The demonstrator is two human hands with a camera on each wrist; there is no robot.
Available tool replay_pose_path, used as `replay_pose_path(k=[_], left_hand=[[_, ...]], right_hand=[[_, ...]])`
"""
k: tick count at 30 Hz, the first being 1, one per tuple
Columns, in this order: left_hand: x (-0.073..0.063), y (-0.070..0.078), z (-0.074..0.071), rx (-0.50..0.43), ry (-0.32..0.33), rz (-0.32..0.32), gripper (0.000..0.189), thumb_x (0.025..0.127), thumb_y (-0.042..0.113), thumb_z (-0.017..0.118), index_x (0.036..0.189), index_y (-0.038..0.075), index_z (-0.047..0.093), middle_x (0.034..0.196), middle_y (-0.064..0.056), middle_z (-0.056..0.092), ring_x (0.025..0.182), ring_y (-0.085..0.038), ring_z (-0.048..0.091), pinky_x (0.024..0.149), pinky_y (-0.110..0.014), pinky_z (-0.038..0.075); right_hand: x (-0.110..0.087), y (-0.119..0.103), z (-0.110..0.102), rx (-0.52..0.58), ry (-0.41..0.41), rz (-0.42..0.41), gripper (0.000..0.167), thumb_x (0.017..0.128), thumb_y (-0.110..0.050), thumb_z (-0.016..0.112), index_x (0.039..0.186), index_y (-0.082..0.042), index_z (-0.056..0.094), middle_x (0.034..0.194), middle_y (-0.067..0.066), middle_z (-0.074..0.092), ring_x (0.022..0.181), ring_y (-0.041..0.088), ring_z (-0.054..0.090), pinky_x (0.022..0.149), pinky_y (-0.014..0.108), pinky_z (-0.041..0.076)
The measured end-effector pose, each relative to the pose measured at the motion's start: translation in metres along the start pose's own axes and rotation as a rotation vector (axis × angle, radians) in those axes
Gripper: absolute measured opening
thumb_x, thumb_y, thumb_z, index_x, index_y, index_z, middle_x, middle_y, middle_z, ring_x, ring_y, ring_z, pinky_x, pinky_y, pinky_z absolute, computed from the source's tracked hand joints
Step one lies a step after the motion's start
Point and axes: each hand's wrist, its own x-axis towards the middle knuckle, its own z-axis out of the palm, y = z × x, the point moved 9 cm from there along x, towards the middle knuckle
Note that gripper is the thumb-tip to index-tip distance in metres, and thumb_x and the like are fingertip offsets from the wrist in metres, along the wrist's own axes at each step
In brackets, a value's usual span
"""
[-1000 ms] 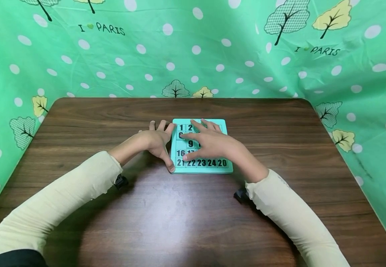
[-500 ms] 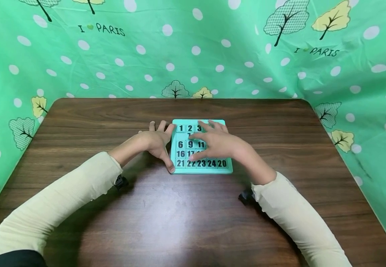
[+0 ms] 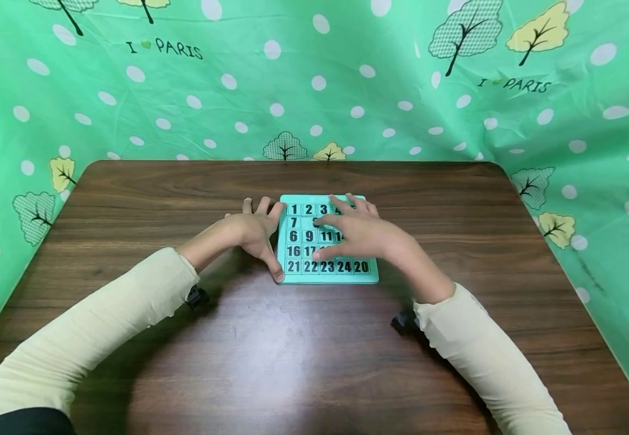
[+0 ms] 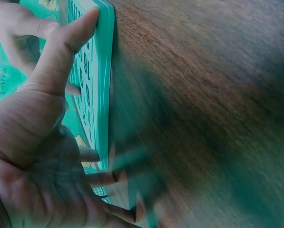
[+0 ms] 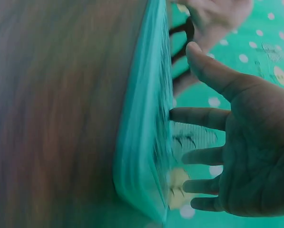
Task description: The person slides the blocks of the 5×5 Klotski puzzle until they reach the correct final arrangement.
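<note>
A turquoise sliding number puzzle (image 3: 329, 279) lies flat on the table, its tiles bearing black numerals. My left hand (image 3: 253, 232) is spread along its left edge. The left thumb (image 4: 82, 28) touches the near left corner, and the index fingertip meets the edge near the far left corner. Over the board, my right hand (image 3: 365, 232) has its fingers extended, with the index fingertip (image 5: 177, 114) touching a second-row tile. That tile's numeral is mostly covered. Left of it, a plain gap separates it from tile 7 (image 3: 293, 223). The right hand hides several tiles on the right.
The brown wood-grain table (image 3: 270, 356) surrounds the puzzle. A green cloth (image 3: 314, 72) with white dots and printed trees hangs behind it and along both sides. Both forearms wear cream sleeves (image 3: 129, 296), with a dark wrist device under each cuff.
My right hand has moved to the right across the puzzle. Tile 6 has gone down into the third row, and tile 7 has slid to the second row's left end. The left hand stays put.
</note>
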Motion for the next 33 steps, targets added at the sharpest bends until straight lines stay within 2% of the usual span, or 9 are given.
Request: replay_pose_path(k=[4,8,12,19,22,25,28,33], left_hand=[[0.001,0.0,0.0,-0.003,0.01,0.009,0.162,0.065,0.068,0.106,0.18,0.022,0.0,0.185,-0.02,0.003,0.172,-0.063,-0.008,0.123,-0.094,0.022],[0.002,0.003,0.001,0.0,0.003,0.007,0.163,0.065,0.068,0.106,0.18,0.023,-0.002,0.186,-0.018,0.001,0.172,-0.062,-0.009,0.123,-0.094,0.022],[0.002,0.003,0.0,0.004,-0.016,-0.007,0.164,0.065,0.068,0.106,0.18,0.024,-0.004,0.186,-0.016,-0.001,0.173,-0.059,-0.012,0.124,-0.094,0.021],[0.002,0.002,0.0,0.002,-0.02,-0.012,0.163,0.066,0.067,0.105,0.18,0.025,-0.003,0.186,-0.016,0.0,0.173,-0.059,-0.011,0.125,-0.093,0.021],[0.002,0.001,0.001,0.003,-0.022,-0.01,0.163,0.067,0.067,0.105,0.18,0.024,-0.003,0.186,-0.016,0.0,0.173,-0.059,-0.011,0.125,-0.093,0.021],[0.002,0.0,0.002,0.003,-0.022,-0.011,0.163,0.067,0.068,0.105,0.18,0.024,-0.004,0.186,-0.017,0.0,0.173,-0.06,-0.011,0.125,-0.093,0.021],[0.001,-0.001,0.002,-0.002,-0.018,-0.009,0.164,0.067,0.067,0.105,0.181,0.024,-0.005,0.186,-0.017,0.0,0.173,-0.061,-0.012,0.125,-0.093,0.02],[0.0,-0.001,0.001,-0.002,-0.016,-0.008,0.164,0.066,0.067,0.105,0.18,0.024,-0.005,0.186,-0.017,-0.001,0.173,-0.06,-0.012,0.125,-0.094,0.02]], right_hand=[[0.002,-0.01,0.003,0.021,0.001,-0.028,0.089,0.098,-0.073,0.077,0.17,-0.027,0.053,0.192,0.015,0.01,0.177,0.052,0.0,0.138,0.078,0.006],[-0.015,-0.003,-0.004,0.015,0.024,-0.017,0.075,0.097,-0.07,0.08,0.157,-0.027,0.068,0.191,0.016,0.014,0.177,0.052,0.0,0.138,0.079,0.006],[-0.028,0.007,-0.005,-0.004,0.012,-0.005,0.071,0.097,-0.069,0.08,0.154,-0.028,0.071,0.19,0.019,0.016,0.175,0.058,0.003,0.135,0.082,0.01],[-0.014,0.017,-0.006,-0.02,0.044,0.041,0.079,0.098,-0.068,0.079,0.164,-0.027,0.061,0.191,0.019,0.012,0.176,0.055,0.0,0.137,0.079,0.007],[-0.011,0.005,0.0,-0.019,0.024,-0.013,0.079,0.098,-0.069,0.078,0.165,-0.031,0.06,0.191,0.017,0.01,0.176,0.055,0.001,0.137,0.08,0.007],[-0.013,-0.008,0.009,-0.008,-0.032,-0.086,0.079,0.098,-0.072,0.077,0.166,-0.037,0.058,0.192,0.015,0.01,0.176,0.055,0.002,0.136,0.082,0.007],[-0.02,-0.007,0.009,-0.001,-0.041,-0.088,0.074,0.098,-0.069,0.079,0.163,-0.038,0.062,0.191,0.016,0.014,0.175,0.056,0.004,0.136,0.082,0.007],[-0.024,0.007,-0.002,-0.007,0.011,-0.042,0.064,0.098,-0.064,0.081,0.154,-0.032,0.072,0.189,0.019,0.019,0.174,0.058,0.005,0.134,0.082,0.01]])
